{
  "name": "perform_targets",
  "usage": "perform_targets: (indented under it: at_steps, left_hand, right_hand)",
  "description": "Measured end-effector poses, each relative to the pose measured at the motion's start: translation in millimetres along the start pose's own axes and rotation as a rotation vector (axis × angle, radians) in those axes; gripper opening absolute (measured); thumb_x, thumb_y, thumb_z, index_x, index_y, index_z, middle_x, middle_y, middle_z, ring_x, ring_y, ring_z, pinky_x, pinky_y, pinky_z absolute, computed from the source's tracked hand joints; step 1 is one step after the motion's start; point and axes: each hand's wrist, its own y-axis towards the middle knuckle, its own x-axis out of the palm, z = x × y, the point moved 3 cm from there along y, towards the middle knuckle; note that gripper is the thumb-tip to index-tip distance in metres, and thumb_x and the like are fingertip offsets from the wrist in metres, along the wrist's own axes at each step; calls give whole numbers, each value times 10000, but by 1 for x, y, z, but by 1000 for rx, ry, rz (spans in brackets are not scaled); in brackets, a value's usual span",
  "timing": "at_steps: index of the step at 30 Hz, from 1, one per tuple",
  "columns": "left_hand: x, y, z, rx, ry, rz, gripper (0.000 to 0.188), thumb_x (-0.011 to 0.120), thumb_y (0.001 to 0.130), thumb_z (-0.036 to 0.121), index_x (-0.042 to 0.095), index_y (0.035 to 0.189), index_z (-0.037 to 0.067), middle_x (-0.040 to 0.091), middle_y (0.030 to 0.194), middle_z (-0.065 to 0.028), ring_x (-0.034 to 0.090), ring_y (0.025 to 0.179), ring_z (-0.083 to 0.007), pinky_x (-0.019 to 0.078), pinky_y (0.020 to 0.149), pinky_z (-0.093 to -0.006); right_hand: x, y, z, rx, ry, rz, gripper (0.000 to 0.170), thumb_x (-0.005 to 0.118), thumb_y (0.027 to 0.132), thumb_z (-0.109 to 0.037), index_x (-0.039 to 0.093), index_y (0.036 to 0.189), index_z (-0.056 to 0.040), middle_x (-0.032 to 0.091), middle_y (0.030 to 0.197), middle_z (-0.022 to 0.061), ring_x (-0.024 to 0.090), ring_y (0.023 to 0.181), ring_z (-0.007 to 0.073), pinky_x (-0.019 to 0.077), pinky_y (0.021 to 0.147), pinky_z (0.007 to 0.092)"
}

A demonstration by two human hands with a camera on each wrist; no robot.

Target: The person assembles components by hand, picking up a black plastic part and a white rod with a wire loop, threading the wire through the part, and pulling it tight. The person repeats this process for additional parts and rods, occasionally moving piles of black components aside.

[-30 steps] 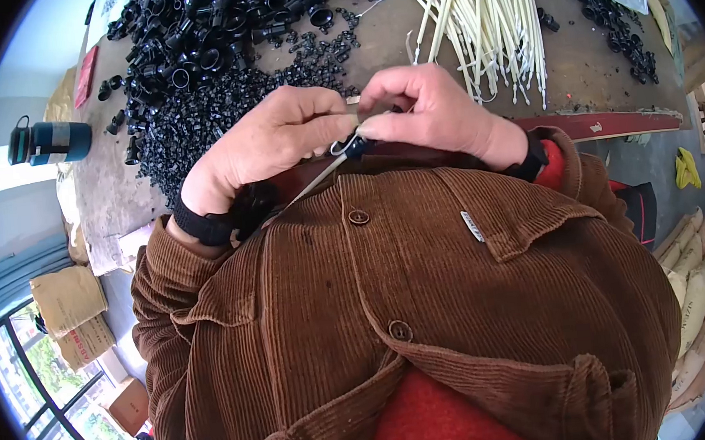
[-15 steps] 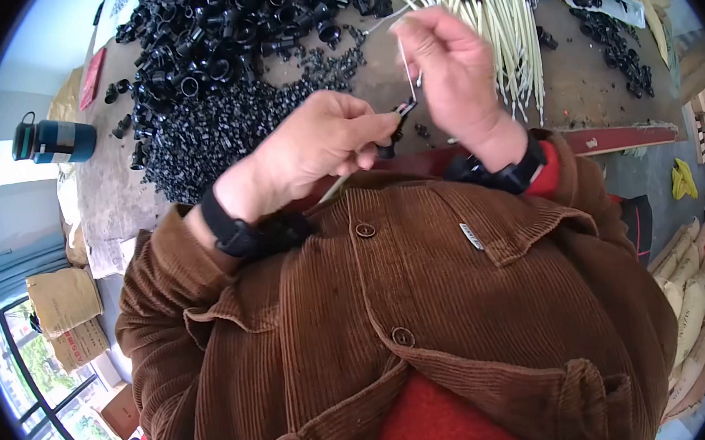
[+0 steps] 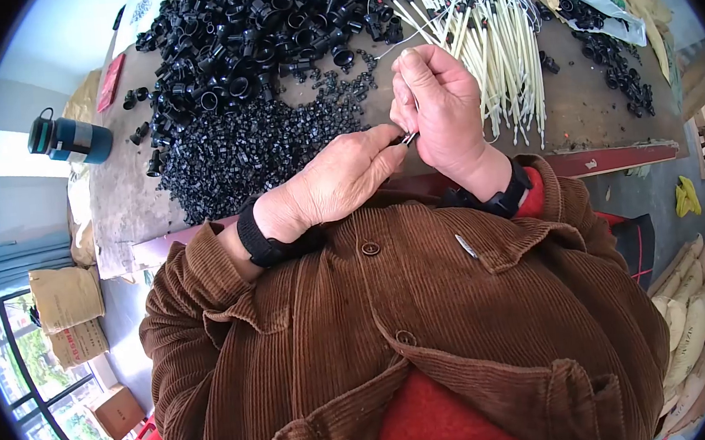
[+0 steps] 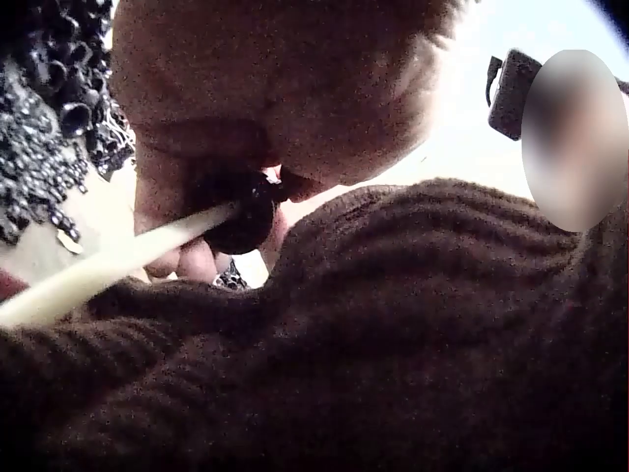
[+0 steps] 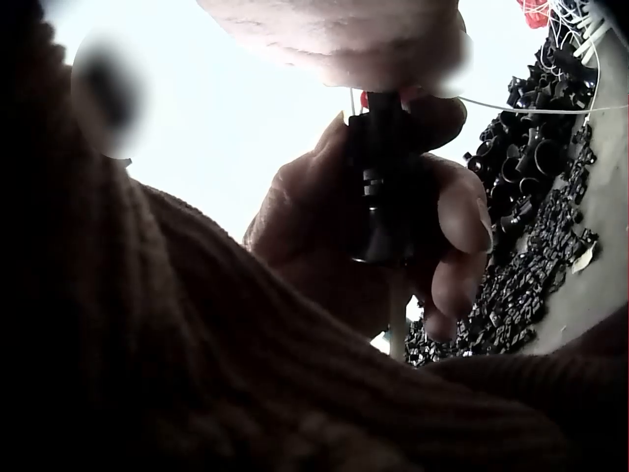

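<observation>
In the head view my left hand grips a small black plastic fitting with a cup-shaped end. A pale tube runs out of that end in the left wrist view. My right hand is at the fitting's other end, fingers curled around a thin white wire that trails off from it in the right wrist view. A speck of red shows at the fitting's top. The right fingertips hide much of this end.
Large black cup-shaped fittings and many tiny black parts are heaped on the table. Pale tubes with wires lie in a bundle to the right. A blue-green bottle stands left; sacks are stacked at right.
The hands were together, then my right hand rose with the thin wire stretched from the fitting. It has since come back down to the fitting, and the left hand has turned.
</observation>
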Motion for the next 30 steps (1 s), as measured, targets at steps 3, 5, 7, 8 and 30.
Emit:
perform_targets:
  at_steps: [3, 5, 7, 8, 30]
  left_hand:
    - [2, -6, 4, 84, 193, 89, 256, 476, 995, 217, 538, 1087, -14, 602, 809, -57, 589, 723, -123, 474, 635, -276]
    - [2, -9, 6, -24, 20, 75, 260, 473, 996, 223, 546, 1092, -8, 599, 803, -45, 580, 706, -110, 469, 620, -258]
    - [3, -13, 6, -237, -331, 47, 269, 469, 999, 234, 561, 1100, 3, 591, 792, -20, 563, 674, -86, 458, 590, -223]
    - [1, -16, 7, -239, -332, 44, 269, 469, 999, 234, 561, 1100, 3, 591, 792, -20, 563, 674, -86, 458, 590, -223]
    - [-115, -349, -35, -974, 1454, 766, 358, 560, 892, 97, 531, 1235, -3, 601, 1075, -184, 593, 1005, -318, 462, 867, -357]
  right_hand:
    - [3, -4, 0, -36, -18, 4, 173, 519, 982, -190, 552, 913, -35, 491, 656, -1, 393, 460, 56, 351, 440, 208]
    - [4, -6, -2, -106, -80, 20, 174, 523, 981, -188, 554, 916, -30, 495, 658, 1, 403, 476, 56, 354, 450, 208]
    - [3, -7, -5, -192, -137, 20, 171, 525, 980, -185, 558, 916, -29, 501, 662, 2, 415, 491, 58, 360, 460, 207]
    - [2, -7, -8, -279, -197, 16, 169, 527, 979, -182, 562, 917, -29, 508, 666, 2, 428, 505, 60, 366, 470, 207]
    - [-58, -29, 0, 281, -882, -348, 204, 636, 889, -198, 643, 819, -7, 547, 646, -31, 482, 586, 45, 395, 546, 218]
